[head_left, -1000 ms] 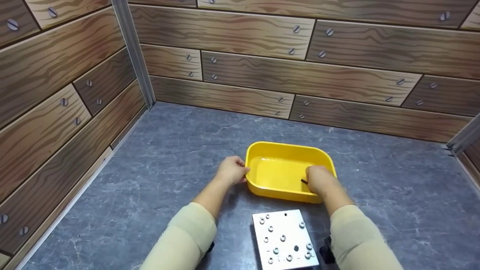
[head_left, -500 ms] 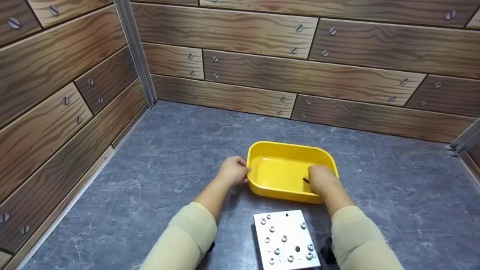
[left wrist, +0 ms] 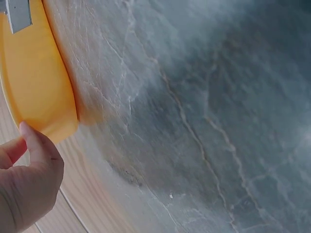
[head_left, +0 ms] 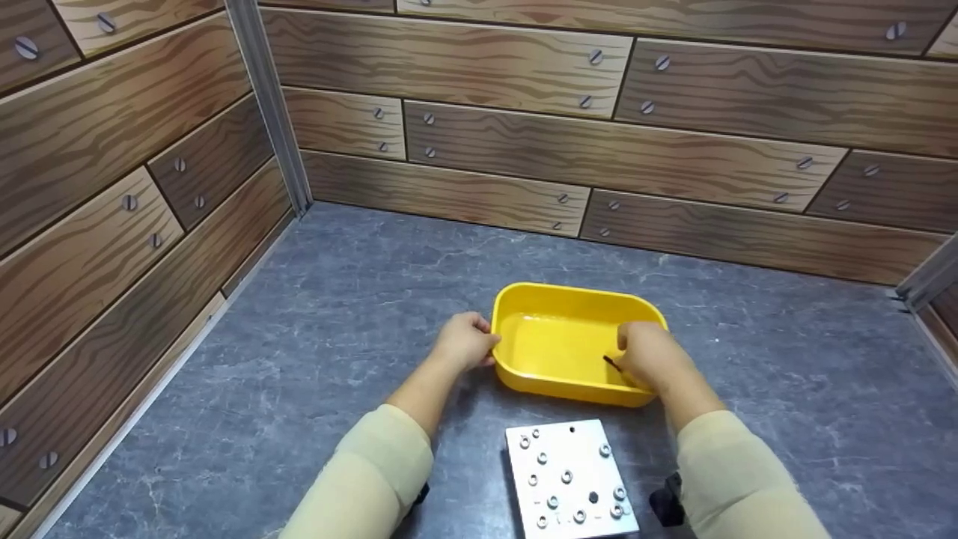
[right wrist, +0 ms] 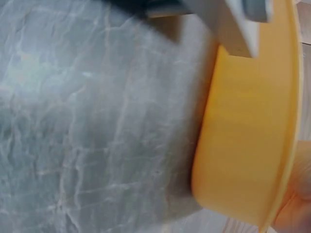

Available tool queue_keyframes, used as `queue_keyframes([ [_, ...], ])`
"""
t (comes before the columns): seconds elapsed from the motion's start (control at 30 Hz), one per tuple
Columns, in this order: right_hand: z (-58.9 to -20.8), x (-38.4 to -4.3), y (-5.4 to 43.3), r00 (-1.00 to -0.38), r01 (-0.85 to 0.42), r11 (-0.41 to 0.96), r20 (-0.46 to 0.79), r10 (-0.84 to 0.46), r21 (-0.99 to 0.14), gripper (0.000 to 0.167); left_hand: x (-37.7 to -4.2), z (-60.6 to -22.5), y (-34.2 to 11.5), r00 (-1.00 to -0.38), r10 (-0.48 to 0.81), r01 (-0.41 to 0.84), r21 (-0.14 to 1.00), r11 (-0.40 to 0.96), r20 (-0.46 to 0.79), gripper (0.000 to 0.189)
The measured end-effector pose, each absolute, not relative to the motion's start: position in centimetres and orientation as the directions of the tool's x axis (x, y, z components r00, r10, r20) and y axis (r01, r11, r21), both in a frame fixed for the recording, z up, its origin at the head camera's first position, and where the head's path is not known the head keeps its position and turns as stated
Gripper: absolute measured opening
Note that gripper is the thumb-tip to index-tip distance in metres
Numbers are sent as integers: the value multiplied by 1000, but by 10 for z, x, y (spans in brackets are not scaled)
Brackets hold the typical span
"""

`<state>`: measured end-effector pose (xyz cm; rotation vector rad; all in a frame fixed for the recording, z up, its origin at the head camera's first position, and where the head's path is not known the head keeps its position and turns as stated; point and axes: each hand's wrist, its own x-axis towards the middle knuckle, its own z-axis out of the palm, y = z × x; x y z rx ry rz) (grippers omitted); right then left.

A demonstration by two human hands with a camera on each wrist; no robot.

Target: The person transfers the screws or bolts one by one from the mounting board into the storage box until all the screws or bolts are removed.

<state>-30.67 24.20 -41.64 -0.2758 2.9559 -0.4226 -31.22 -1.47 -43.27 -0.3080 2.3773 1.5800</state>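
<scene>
A yellow plastic tray (head_left: 539, 383) stands on the table. My left hand (head_left: 464, 342) grips its left rim, thumb at the top edge; in the left wrist view that hand (left wrist: 36, 170) pinches the tray wall. My right hand (head_left: 650, 355) reaches inside the tray's right end, fingers curled. From its fingertips sticks a thin black rod (head_left: 612, 363), whose kind is too small to tell. Nearer to me lies a silver metal block (head_left: 554, 453) with several socket-head screws in it. The right wrist view shows the tray's outer wall (right wrist: 243, 141), with a little of the hand behind it.
The grey marbled tabletop (head_left: 359, 299) surrounds the tray. Wood-patterned panels (head_left: 479, 142) wall it in at the back and left. Dark straps or mounts (head_left: 668, 498) sit under the forearms beside the block.
My right hand has shifted slightly to the right and turned, baring more of the black rod. The left hand, tray and metal block stay in place.
</scene>
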Motion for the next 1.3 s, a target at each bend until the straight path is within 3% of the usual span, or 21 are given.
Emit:
queue_keyframes([
  [0.17,-405,-300,242,-969,-220,919,-37,-246,-328,17,-311,-433,-15,-945,-23,-311,878,363,-326,8],
  [0.4,-390,-280,235,-969,-198,877,-47,-242,-437,17,-309,-435,-15,-951,-25,-299,895,330,-308,8],
  [0.63,-380,-256,223,-959,-219,855,-60,-279,-469,15,-308,-434,-15,-948,-27,-306,888,344,-316,7],
  [0.9,-379,-237,211,-887,-376,768,-38,-460,-519,13,-309,-435,-14,-947,-26,-309,888,339,-320,8],
  [1.3,-395,-228,194,-816,-490,722,-35,-578,-489,12,-309,-437,-15,-951,-19,-298,894,335,-310,10],
])
